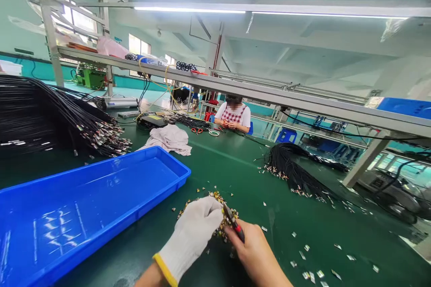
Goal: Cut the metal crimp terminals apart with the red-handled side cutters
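My left hand (pixel 198 226), in a white knit glove with a yellow cuff, is closed, thumb and fingers pinched at the tip of the pliers. Whatever small piece sits in that pinch is too small to name. My bare right hand (pixel 251 244) grips a pair of pliers (pixel 230 217) with dark jaws and red-and-black handles. The jaws point up and left, right beside the gloved fingertips. Below both hands lies a pile of small brass-coloured and silvery metal parts (pixel 217 195), partly hidden by them.
A blue plastic tray (pixel 134 208) stands at left, with a crumpled cloth (pixel 166 139) behind it. Bundles of black cables lie at left (pixel 63 112) and right (pixel 289 166). Metal scraps (pixel 306 255) dot the green table (pixel 262 242). Across it sits a person (pixel 234 114).
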### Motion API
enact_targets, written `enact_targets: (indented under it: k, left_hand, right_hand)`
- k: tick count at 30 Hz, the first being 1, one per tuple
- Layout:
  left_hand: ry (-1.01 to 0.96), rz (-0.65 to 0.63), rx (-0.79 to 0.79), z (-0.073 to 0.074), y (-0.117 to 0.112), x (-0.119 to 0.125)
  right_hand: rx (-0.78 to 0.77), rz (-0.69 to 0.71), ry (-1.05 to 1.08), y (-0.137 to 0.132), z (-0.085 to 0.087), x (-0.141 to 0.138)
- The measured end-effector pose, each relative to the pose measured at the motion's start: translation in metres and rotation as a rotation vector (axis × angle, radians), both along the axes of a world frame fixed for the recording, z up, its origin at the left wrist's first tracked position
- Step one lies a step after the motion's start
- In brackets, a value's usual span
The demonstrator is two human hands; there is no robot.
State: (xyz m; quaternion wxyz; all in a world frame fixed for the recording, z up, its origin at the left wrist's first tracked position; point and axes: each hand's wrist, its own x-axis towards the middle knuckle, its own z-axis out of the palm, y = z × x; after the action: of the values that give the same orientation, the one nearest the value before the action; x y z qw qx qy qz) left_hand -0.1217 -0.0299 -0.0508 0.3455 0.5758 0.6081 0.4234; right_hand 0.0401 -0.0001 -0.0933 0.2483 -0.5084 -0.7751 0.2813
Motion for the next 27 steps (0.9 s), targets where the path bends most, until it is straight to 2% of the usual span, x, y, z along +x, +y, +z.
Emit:
enact_targets:
  k: [4, 7, 10, 13, 15, 18, 20, 23, 27]
  left_hand:
    - [0.198, -0.032, 0.006, 0.002, 0.004, -0.006]
    - [0.292, -0.029, -0.051, 0.004, 0.002, -0.009]
    - [0.390, -0.040, -0.072, 0.003, -0.003, 0.001]
    - [0.486, -0.125, -0.104, 0.001, -0.008, 0.032]
    - [0.540, -0.257, -0.092, 0.001, -0.012, 0.062]
    - [0.594, -0.504, 0.074, 0.007, -0.015, 0.105]
    - [0.648, -0.577, 0.139, 0.012, -0.014, 0.121]
    - [0.759, -0.609, 0.125, 0.011, -0.015, 0.120]
    - [0.845, -0.691, 0.106, -0.008, -0.027, 0.107]
  right_hand:
    - [-0.183, 0.022, 0.123, 0.003, 0.000, 0.005]
    - [-0.238, 0.015, 0.220, 0.004, 0.012, 0.014]
    - [-0.138, -0.088, 0.303, 0.003, 0.040, 0.033]
    - [0.002, -0.246, 0.349, 0.001, 0.071, 0.060]
    - [0.075, -0.324, 0.362, -0.004, 0.087, 0.075]
    - [0.141, -0.369, 0.375, -0.013, 0.101, 0.085]
    - [0.189, -0.364, 0.365, -0.019, 0.106, 0.086]
    - [0.249, -0.346, 0.335, -0.024, 0.112, 0.086]
    - [0.277, -0.325, 0.337, -0.026, 0.117, 0.087]
